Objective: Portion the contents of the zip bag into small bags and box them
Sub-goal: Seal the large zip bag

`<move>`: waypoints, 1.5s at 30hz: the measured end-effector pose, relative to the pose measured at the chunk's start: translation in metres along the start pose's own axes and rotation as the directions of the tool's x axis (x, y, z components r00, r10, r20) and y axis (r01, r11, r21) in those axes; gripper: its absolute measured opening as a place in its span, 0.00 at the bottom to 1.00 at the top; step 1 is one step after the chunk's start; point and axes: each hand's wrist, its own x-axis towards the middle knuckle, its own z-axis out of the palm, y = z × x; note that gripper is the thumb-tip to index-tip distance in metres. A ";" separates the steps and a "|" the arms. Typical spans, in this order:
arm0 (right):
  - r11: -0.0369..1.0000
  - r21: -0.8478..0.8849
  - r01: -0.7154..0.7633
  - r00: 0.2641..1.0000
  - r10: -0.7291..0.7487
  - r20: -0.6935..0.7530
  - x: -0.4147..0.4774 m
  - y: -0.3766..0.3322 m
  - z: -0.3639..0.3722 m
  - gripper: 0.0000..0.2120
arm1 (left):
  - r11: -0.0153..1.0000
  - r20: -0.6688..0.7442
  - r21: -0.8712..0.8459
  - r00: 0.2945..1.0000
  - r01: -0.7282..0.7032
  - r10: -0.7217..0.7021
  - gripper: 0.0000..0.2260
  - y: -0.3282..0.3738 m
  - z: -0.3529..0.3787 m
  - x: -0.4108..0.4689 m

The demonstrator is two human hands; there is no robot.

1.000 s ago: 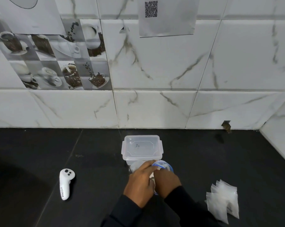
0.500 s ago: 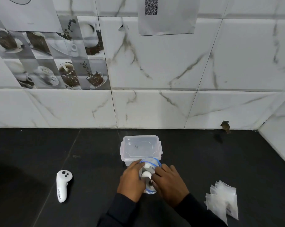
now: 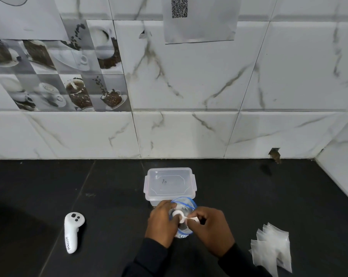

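Note:
A clear zip bag (image 3: 184, 204) with a blue rim stands open on the black counter, just in front of a clear lidded plastic box (image 3: 170, 183). My left hand (image 3: 162, 223) grips the bag's left side. My right hand (image 3: 210, 226) pinches a small white strip-like piece (image 3: 192, 218) at the bag's mouth. A white roll-shaped item (image 3: 178, 213) shows inside the mouth. A stack of small clear bags (image 3: 273, 249) lies to the right.
A white handheld controller (image 3: 72, 230) lies on the counter (image 3: 249, 196) to the left. A marble-tiled wall (image 3: 189, 126) rises behind the box, and a side wall closes the far right.
My hands have spread the bag's mouth wider. My right hand has drawn a white piece up out of the bag toward the right.

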 end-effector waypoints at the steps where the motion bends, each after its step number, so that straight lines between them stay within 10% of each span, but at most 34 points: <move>1: 0.999 -0.008 0.031 0.999 -0.031 -0.011 -0.001 0.002 -0.001 0.05 | 1.000 0.003 -0.004 1.000 -0.012 0.012 0.12 0.000 0.000 0.001; 7: 0.997 0.036 0.067 0.978 -0.059 -0.198 0.002 0.009 -0.029 0.07 | 0.995 0.011 -0.085 0.999 -0.046 0.047 0.12 -0.001 -0.002 0.001; 12: 0.962 0.053 -0.269 0.870 0.266 -0.415 0.042 0.074 -0.065 0.03 | 0.993 0.052 -0.117 0.998 -0.026 0.032 0.10 -0.008 -0.008 -0.005; 16: 0.888 -0.174 -0.425 0.870 0.347 -0.352 0.076 0.152 -0.065 0.07 | 0.995 0.059 -0.104 0.998 0.007 -0.001 0.10 -0.015 -0.007 -0.012; 21: 0.758 -0.600 -0.257 0.957 0.113 -0.268 0.097 0.202 -0.041 0.02 | 0.994 0.067 -0.105 0.997 -0.019 0.027 0.11 -0.017 -0.006 -0.017; 33: 0.604 -0.787 -0.128 0.992 0.094 -0.089 0.094 0.212 -0.010 0.07 | 0.996 0.003 -0.084 1.000 -0.017 0.018 0.13 -0.033 -0.002 -0.018; 41: 0.828 -0.444 -0.344 0.931 0.240 -0.274 0.077 0.162 -0.027 0.09 | 0.990 0.032 -0.138 0.999 -0.031 0.036 0.14 -0.017 -0.008 -0.016; 45: 0.918 0.038 -0.394 0.881 0.389 -0.269 0.054 0.106 -0.032 0.04 | 0.984 0.038 -0.171 0.998 -0.046 0.054 0.20 -0.017 -0.009 -0.017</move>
